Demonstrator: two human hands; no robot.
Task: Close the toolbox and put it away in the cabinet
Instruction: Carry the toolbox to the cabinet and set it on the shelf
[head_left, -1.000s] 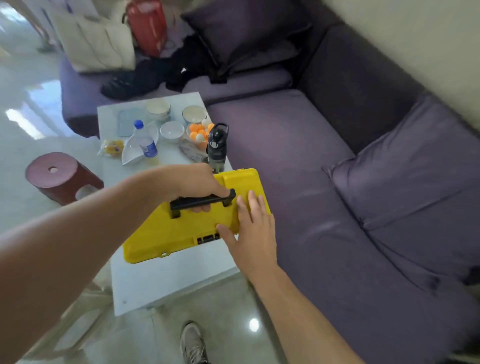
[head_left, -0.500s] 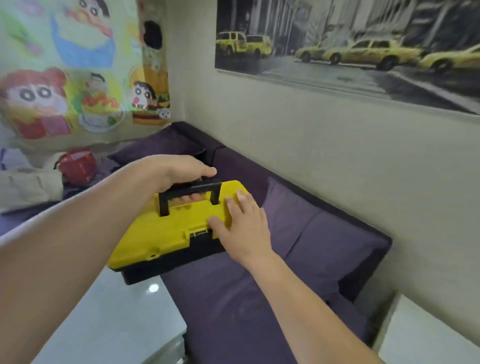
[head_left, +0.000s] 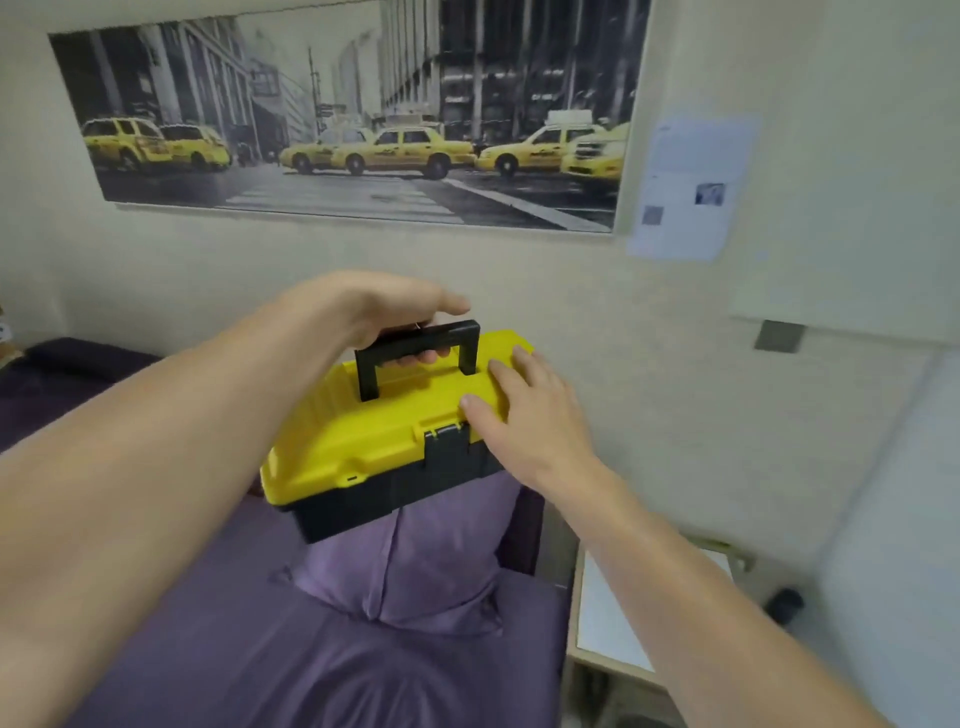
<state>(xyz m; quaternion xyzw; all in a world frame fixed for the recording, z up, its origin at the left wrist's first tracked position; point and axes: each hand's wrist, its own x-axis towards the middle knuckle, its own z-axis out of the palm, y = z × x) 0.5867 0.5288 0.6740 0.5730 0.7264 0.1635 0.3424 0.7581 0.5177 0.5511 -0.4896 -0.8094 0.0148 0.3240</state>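
Fingers (head_left: 415, 358) round toolbox (head_left: 374, 436) handle (head_left: 415, 345), above cushion (head_left: 415, 561)

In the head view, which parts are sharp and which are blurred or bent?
Head view: the toolbox and taxi poster are fairly sharp; the forearms near the edges look soft and stretched by the wide lens; lighting is even, with no strong glare.

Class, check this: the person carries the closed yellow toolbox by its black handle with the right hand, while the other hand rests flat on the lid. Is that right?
Not quite. In the head view it is the left hand that grips the black handle of the yellow toolbox; the right hand rests flat on the lid. The rest stands: the lid is down.
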